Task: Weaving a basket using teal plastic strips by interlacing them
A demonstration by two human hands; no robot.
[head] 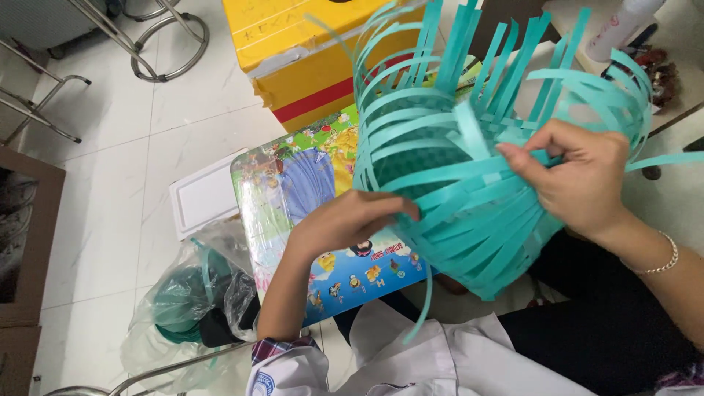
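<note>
Head view: basket (447, 183) of teal strips, half woven, held up over the lap between both hands, its open end with loose strip ends pointing up and away. Left hand (352, 220) cups the lower left side, fingers curled against the weave. Right hand (576, 176) is nearer the rim, fingertips pressed together on one strip (473, 132) running leftward from the grip. Below lie a colourful mat (293, 191) and a plastic bag (191, 301).

I'm seeing the woven basket (469, 198) showing teal strips throughout, the box (308, 59) glowing yellow with a red band, the mat (315, 191) displaying bright cartoon prints, and the floor (110, 183) gleaming white tile.
</note>
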